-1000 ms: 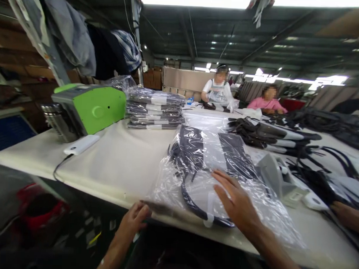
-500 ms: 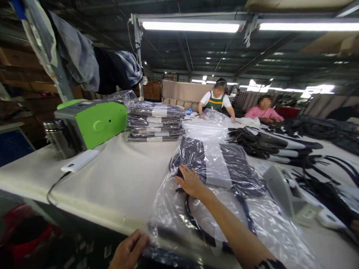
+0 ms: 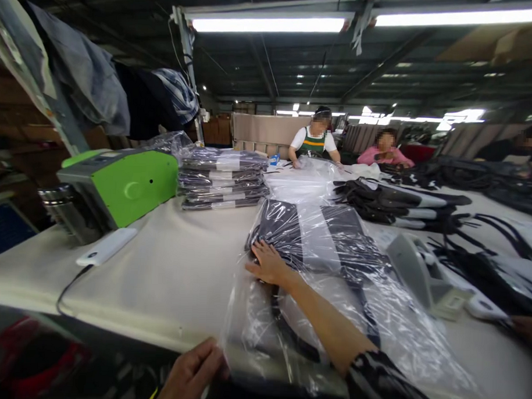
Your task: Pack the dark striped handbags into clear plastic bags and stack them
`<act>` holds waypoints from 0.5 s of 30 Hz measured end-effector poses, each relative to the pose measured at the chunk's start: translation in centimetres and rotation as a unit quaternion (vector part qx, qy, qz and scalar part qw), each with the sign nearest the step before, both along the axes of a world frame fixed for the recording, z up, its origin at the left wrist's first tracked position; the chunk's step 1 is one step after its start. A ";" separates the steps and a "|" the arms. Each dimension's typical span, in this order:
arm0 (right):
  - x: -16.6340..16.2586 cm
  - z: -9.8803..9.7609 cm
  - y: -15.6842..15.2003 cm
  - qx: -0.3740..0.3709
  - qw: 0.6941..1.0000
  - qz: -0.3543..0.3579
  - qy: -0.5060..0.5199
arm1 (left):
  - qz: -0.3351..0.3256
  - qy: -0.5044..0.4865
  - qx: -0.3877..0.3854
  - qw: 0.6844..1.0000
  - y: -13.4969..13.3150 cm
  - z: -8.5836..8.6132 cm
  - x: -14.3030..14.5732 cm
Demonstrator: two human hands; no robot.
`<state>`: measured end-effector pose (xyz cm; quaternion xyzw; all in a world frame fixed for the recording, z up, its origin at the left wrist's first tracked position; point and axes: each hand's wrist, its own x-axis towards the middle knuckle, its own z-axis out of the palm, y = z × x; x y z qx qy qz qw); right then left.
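Note:
A large clear plastic bag (image 3: 413,338) lies on the table in front of me. Inside it is a dark folded fabric item (image 3: 282,223) with a wide white band (image 3: 319,242) across it and dark straps trailing toward me. My right hand (image 3: 268,263) rests with spread fingers on the left side of the bag, over the dark item. At the table's front edge, my left hand (image 3: 197,366) has its fingers closed on the bag's near left corner; the fingertips are partly hidden.
Bagged dark items (image 3: 223,180) are stacked behind, beside a green and grey machine (image 3: 133,186). A steel flask (image 3: 69,213) and white power bank (image 3: 107,246) stand left. Grey tape dispenser (image 3: 414,268) and dark strapped pieces (image 3: 400,207) lie right. Co-workers (image 3: 316,140) sit across.
The whole view has shifted slightly, so most things sit further left and a little higher. My right hand stays spread on the bag, and my left hand keeps hold of its corner.

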<state>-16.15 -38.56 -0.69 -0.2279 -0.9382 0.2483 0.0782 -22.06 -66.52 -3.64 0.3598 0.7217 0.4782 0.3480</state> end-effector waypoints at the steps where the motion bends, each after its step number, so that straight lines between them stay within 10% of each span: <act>1: 0.8 0.9 -0.2 -0.038 0.999 -0.012 0.033 | -0.002 -0.007 0.014 1.000 0.5 1.1 -0.1; 8: 9.7 6.6 -6.7 -0.240 0.940 0.029 0.242 | -0.045 0.001 0.147 0.988 8.7 8.4 1.2; 12: 10.9 6.1 -5.9 -0.197 0.937 -0.118 0.263 | -0.126 0.053 0.184 0.973 15.7 10.5 2.8; 15: 10.5 4.3 -1.7 -0.295 0.893 -0.193 0.280 | -0.115 0.209 0.191 0.952 19.7 9.9 1.3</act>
